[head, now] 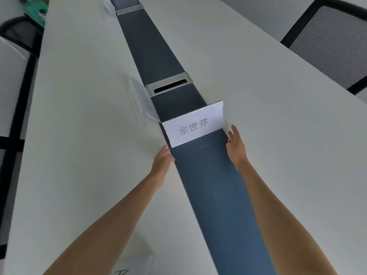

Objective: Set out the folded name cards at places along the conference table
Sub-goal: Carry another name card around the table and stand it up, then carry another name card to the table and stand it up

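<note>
A: Slots first: what sat in the metal cable box (169, 85) on the dark centre strip (214, 195)?

B: Its flap stood open on a black gap; what lay inside could not be seen. A second metal box (129, 10) sat farther up the strip.

A: Any writing?

B: The folded name card (193, 125) stood across the strip, just short of the near box, and bore three grey characters, 余世芳. Another paper (137, 259) at the near edge of the bench (83, 135) showed only cut-off dark strokes, not readable. A pale folded card (142, 100) lay on the bench left of the box, its print too faint to read.

A: And the hands?

B: Both arms reached forward. The left hand (162, 161) lay just beside the card's near left corner, grip released, fingers straight; whether it touched the card I could not tell. The right hand (236, 144) was at the card's right end, grip released too, fingers extended, palm turned inward.

A: Around the bench?

B: Black mesh chair (327, 44) at right.
</note>
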{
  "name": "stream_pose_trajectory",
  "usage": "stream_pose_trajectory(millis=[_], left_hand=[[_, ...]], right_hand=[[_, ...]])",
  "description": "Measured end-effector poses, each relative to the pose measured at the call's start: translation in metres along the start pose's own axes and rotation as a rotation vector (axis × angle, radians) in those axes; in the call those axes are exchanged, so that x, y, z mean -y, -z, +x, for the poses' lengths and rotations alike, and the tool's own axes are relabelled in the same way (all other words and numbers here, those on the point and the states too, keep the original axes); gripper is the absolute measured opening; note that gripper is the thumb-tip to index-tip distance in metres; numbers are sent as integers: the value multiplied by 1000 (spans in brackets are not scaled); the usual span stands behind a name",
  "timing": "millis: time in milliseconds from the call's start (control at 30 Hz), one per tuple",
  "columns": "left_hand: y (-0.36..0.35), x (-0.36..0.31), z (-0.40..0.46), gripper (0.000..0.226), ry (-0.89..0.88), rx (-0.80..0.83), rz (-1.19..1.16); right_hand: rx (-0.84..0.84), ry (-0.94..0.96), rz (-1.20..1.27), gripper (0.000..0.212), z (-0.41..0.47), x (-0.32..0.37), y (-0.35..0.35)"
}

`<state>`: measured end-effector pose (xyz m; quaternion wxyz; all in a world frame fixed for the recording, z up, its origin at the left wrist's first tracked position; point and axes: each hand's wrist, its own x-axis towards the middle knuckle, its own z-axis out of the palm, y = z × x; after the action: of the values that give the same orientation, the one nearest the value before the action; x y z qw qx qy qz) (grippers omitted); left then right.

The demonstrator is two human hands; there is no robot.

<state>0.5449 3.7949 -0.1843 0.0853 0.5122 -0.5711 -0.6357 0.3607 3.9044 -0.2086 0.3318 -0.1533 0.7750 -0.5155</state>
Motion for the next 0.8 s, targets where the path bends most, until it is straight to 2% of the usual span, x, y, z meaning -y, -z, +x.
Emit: stream_pose_trajectory(millis=[167,267,367,500,567,700,800], left_hand=[[43,12,-45,39,-140,14,182],[79,23,-88,25,-216,23,287],[121,44,-133,24,-255,-52,405],[169,75,-190,23,-218,-250,505],[185,98,-214,26,-140,-304,500],[198,141,-245,42,87,-261,401],[198,159,-255,44,7,-309,374]], right_hand=[[-11,24,6,49,-83,-20,-17],[85,-37,5,36,-147,-36,-38],[176,-78,-15,29,-210,-44,-63],[262,-96,-42,29,-280,-44,-95],[275,-132,-51,34,-307,-45,-106],[266,-226,-31,44,-345,-51,-122],[208,-179,-7,44,-366,-48,-134]])
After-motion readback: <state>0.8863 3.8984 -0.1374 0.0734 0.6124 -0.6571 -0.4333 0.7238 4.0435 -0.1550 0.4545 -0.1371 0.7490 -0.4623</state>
